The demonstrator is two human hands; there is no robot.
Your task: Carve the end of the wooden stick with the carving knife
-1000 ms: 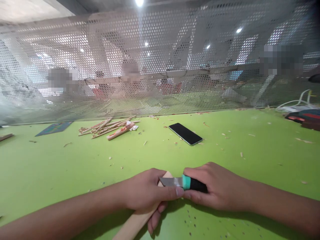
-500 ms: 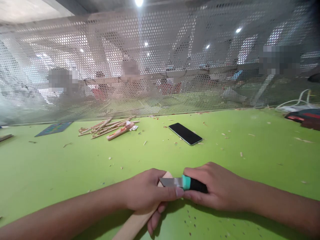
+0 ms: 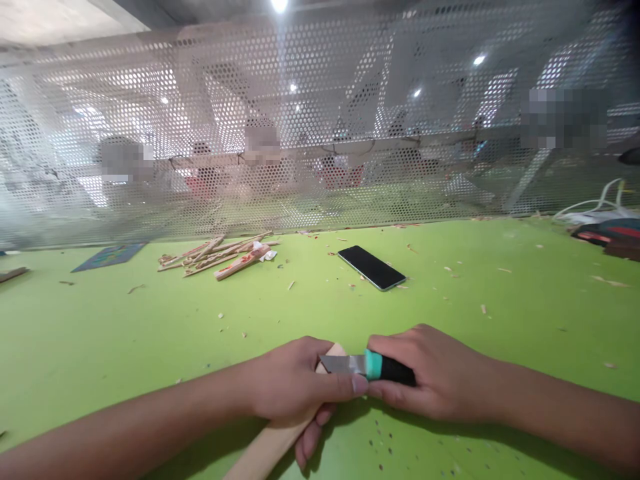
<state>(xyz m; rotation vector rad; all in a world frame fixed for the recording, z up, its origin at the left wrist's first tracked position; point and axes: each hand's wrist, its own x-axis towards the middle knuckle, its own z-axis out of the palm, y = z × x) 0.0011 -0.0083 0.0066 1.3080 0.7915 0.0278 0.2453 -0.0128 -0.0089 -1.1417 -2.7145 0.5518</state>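
A pale wooden stick (image 3: 273, 443) slants up from the bottom edge, and my left hand (image 3: 295, 380) is wrapped round it near its upper end. My right hand (image 3: 433, 373) is closed on the black and teal handle of a knife (image 3: 375, 367). The knife's blade points left and lies across the stick's upper end. My left thumb rests just below the blade, its tip close to the teal collar and the fingers of my right hand.
Beyond my hands a black phone (image 3: 371, 267) lies on the green table (image 3: 125, 340). Thin wooden sticks (image 3: 220, 253) are piled behind, beside a flat card (image 3: 109, 257). Wood chips are scattered about. A perforated screen (image 3: 310, 187) spans the back, with people behind it. A cable (image 3: 595, 203) is at right.
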